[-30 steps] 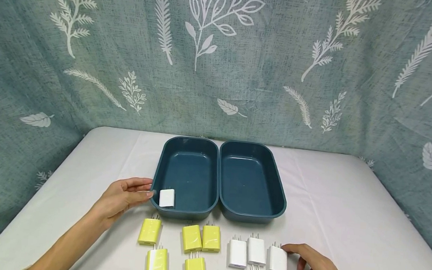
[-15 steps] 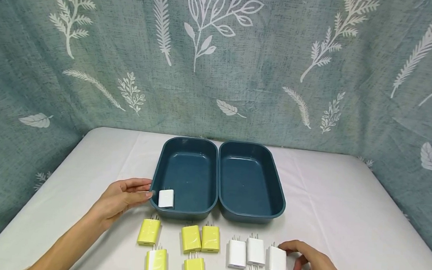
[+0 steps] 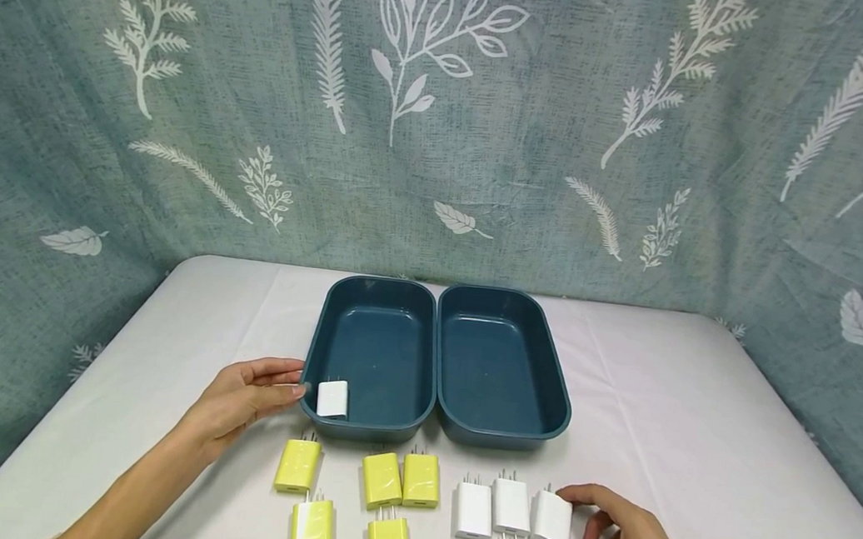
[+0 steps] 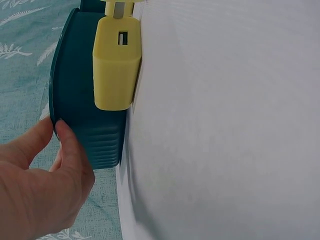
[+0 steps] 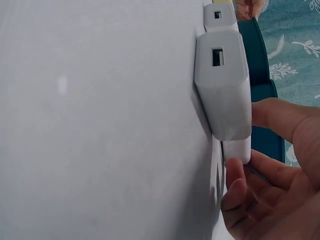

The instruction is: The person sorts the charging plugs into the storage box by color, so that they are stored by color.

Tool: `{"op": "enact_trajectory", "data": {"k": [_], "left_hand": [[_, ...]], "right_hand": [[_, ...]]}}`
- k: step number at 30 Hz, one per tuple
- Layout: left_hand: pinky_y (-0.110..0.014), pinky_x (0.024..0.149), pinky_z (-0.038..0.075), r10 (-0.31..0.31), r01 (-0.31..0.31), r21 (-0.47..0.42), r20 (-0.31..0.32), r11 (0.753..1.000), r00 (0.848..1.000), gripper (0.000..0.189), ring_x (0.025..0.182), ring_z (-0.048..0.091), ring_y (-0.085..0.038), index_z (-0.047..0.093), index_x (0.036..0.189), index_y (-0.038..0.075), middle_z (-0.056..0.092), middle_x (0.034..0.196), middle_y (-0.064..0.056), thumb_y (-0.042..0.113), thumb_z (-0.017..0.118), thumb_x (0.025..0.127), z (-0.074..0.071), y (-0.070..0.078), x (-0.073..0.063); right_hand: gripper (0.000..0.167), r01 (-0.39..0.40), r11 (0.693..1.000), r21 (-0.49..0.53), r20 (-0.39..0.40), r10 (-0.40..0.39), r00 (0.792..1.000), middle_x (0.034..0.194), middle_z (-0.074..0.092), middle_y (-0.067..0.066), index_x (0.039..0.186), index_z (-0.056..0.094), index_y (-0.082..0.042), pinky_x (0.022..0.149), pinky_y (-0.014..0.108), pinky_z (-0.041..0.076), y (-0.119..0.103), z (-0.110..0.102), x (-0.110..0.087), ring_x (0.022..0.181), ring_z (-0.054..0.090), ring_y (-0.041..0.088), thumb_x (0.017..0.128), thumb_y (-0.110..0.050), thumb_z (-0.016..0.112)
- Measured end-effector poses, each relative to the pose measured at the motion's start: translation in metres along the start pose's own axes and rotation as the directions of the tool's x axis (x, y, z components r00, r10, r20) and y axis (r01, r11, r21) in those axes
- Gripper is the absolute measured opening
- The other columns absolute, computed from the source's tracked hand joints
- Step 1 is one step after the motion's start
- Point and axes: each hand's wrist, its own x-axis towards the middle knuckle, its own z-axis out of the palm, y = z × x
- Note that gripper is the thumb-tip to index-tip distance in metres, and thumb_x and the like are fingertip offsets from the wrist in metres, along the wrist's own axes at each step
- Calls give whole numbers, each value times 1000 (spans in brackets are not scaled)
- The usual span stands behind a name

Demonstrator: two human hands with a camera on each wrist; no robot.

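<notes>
My left hand (image 3: pixel 242 398) pinches the near left rim of the left dark blue tray (image 3: pixel 367 434), thumb and fingers on either side of it in the left wrist view. Inside that tray, by its front left corner, stands a white charger plug (image 3: pixel 332 399). At the front right my right hand (image 3: pixel 623 533) holds the rightmost white charger plug (image 3: pixel 552 520), index finger at its prong end and thumb at its near end. The right wrist view shows this plug (image 5: pixel 236 151) partly hidden behind a nearer white plug (image 5: pixel 225 95), fingers around it.
A second dark blue tray (image 3: pixel 498 437) stands against the first. Several yellow charger plugs (image 3: pixel 299 465) lie in front of the left tray. More white plugs (image 3: pixel 474 510) lie left of my right hand and below it. A patterned curtain (image 3: pixel 442 120) hangs behind the white table (image 3: pixel 658 360).
My right hand and the white charger plug at its fingertips have shifted very slightly left. My left hand stays on the tray's rim.
</notes>
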Motion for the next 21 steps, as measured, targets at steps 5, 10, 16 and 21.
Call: {"op": "enact_trajectory", "data": {"k": [5, 10, 16, 21], "left_hand": [[-26, 88, 55, 4, -4, 5, 3, 1000, 1000, 58, 99, 66, -14, 46, 138, -13, 63, 120, -15, 3, 73, 89, 0, 0, 0], [-26, 89, 55, 1, -1, 5, 1, 1000, 1000, 58, 99, 66, -13, 46, 138, -13, 63, 120, -14, 3, 73, 89, 0, 0, 0], [-27, 89, 55, -6, 6, 8, -1, 1000, 1000, 58, 98, 66, -12, 46, 138, -13, 63, 118, -12, 3, 72, 89, 0, -1, 0], [-26, 88, 55, -4, 4, 6, -5, 1000, 1000, 58, 99, 66, -13, 47, 138, -12, 63, 119, -12, 4, 73, 89, -1, -1, 0]], "right_hand": [[62, 22, 1000, -4, -69, -22, 997, 76, 54, 2, 124, 64, -12, 49, 24, 42, -1, 1, -2, 54, 47, 14, 70, -30, 90], [61, 10, 1000, 6, -113, -9, 994, 78, 55, 3, 123, 65, -13, 51, 23, 42, -5, 0, -5, 56, 48, 15, 70, -28, 90], [51, 230, 973, -36, -222, -232, 947, 73, 54, -4, 118, 66, -20, 50, 22, 43, -6, -2, -12, 55, 51, 10, 72, -22, 90], [50, 320, 946, -55, -272, -322, 907, 73, 54, -8, 116, 67, -25, 52, 22, 43, -11, 0, -13, 57, 52, 9, 72, -20, 90]]}}
